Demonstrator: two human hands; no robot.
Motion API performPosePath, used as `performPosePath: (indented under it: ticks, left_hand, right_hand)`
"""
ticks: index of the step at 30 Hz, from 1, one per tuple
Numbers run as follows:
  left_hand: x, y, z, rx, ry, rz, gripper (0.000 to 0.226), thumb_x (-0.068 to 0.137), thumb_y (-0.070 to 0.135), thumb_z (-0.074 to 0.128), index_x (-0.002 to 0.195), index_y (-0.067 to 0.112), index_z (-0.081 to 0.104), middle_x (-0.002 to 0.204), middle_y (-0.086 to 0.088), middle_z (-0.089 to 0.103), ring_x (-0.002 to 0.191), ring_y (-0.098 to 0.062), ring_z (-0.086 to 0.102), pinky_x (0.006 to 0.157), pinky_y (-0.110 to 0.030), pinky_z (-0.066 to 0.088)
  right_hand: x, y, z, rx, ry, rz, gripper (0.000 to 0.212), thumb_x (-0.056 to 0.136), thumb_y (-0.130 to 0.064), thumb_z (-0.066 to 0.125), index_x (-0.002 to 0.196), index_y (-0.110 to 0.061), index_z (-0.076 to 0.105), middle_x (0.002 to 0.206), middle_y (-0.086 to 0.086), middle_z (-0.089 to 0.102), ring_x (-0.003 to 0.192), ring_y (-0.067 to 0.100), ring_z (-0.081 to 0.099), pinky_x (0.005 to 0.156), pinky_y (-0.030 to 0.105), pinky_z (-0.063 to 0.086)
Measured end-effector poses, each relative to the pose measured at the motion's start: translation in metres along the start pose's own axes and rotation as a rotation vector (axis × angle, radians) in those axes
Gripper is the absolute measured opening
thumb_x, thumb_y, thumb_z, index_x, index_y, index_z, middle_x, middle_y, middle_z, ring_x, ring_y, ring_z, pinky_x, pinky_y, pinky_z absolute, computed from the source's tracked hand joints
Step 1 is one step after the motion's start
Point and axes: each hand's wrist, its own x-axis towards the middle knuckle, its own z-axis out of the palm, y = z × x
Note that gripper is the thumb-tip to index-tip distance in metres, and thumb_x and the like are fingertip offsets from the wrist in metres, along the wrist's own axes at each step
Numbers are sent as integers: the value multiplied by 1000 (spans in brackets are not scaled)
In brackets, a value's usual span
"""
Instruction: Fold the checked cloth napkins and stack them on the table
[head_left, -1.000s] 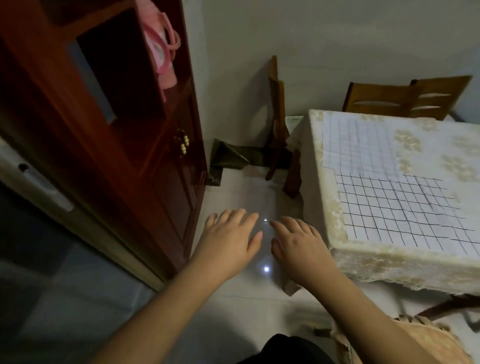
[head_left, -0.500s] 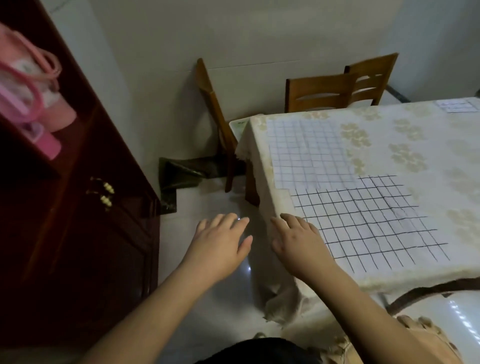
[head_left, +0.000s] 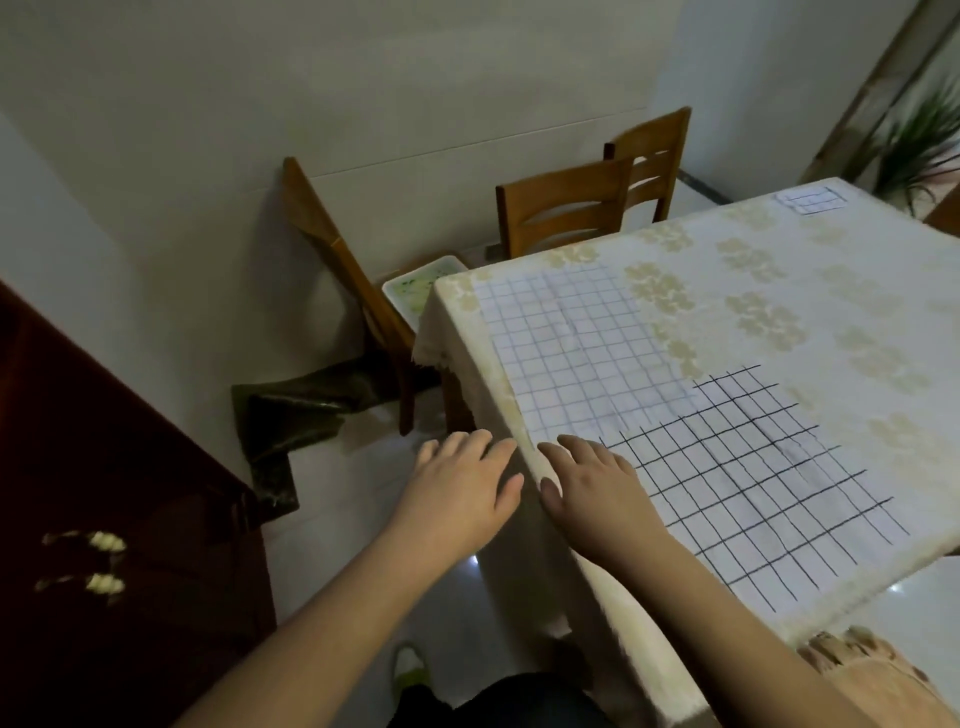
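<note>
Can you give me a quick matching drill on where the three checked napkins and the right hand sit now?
Things:
1. dark-lined napkin
2. pale-lined napkin
3. small folded napkin
4. right hand

Places:
A. far corner of the table
B. spread flat at the near table edge
C. over the near left corner of the dark-lined napkin
D. spread flat behind the dark-lined one, partly under it

Pairs: 1-B, 2-D, 3-A, 4-C
</note>
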Motion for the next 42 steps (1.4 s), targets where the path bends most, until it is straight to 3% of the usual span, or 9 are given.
performPosePath:
  ticks: [8, 17, 23, 26, 29, 31, 33, 36, 42]
  left_hand:
    - [72, -80, -22, 21, -16, 141, 51, 101, 48, 28, 147, 27, 34, 146, 4, 41, 136, -17, 35, 113, -42, 27]
    - [162, -87, -12, -26, -44, 260, 50, 100, 47, 29, 146, 28, 35, 145, 6, 41, 134, -16, 36, 111, -41, 27]
    - [238, -75, 5, 20, -36, 258, 76, 89, 59, 1, 136, 28, 52, 143, 1, 48, 132, -19, 41, 107, -41, 30]
    - [278, -76, 21, 56, -70, 208, 71, 92, 58, 8, 128, 25, 60, 140, -3, 52, 129, -21, 46, 104, -44, 35]
    - [311, -79, 45, 85, -99, 177, 59, 91, 53, 25, 106, 18, 72, 117, -8, 66, 108, -26, 61, 87, -48, 48]
    - [330, -81, 64, 101, -127, 155, 54, 91, 51, 33, 106, 17, 72, 116, -10, 67, 106, -28, 62, 85, -48, 50]
    - [343, -79, 82, 96, -166, 146, 51, 95, 50, 37, 125, 17, 63, 134, -10, 58, 122, -27, 54, 96, -48, 43]
    - [365, -74, 104, 109, -269, 148, 59, 100, 51, 29, 150, 21, 32, 158, -8, 27, 144, -27, 26, 112, -46, 26]
    - [398, -71, 146, 90, -402, 51, 69, 99, 56, 16, 155, 23, -7, 164, -7, -7, 149, -32, -3, 115, -59, 10]
  right_hand:
    - [70, -36, -9, -9, 4, 172, 47, 100, -39, 34, 146, -29, 35, 150, -6, 38, 138, 17, 34, 109, 31, 25]
    - [120, -3, -5, 36, -20, 319, 49, 102, -38, 31, 150, -28, 30, 156, -4, 31, 143, 18, 29, 115, 34, 21]
    - [184, 46, 10, 101, -30, 364, 49, 103, -37, 31, 150, -25, 30, 156, -1, 32, 143, 20, 29, 116, 36, 21]
    - [225, 71, 19, 127, -44, 350, 49, 102, -36, 32, 149, -24, 32, 155, -1, 34, 142, 20, 30, 115, 35, 22]
    - [266, 99, 35, 134, -78, 339, 49, 102, -34, 33, 149, -21, 33, 154, 2, 36, 140, 22, 32, 113, 37, 24]
    - [294, 118, 46, 144, -100, 336, 49, 101, -31, 33, 148, -17, 34, 153, 5, 36, 140, 25, 32, 112, 38, 24]
    - [314, 135, 57, 144, -98, 336, 49, 101, -28, 35, 148, -15, 34, 154, 7, 36, 142, 26, 31, 113, 39, 23]
    - [337, 159, 74, 146, -107, 346, 52, 101, -27, 34, 151, -12, 29, 158, 11, 28, 147, 27, 22, 117, 41, 19]
    - [360, 188, 104, 151, -169, 392, 58, 103, -34, 28, 156, -14, 13, 164, 5, 12, 151, 24, 7, 121, 42, 5]
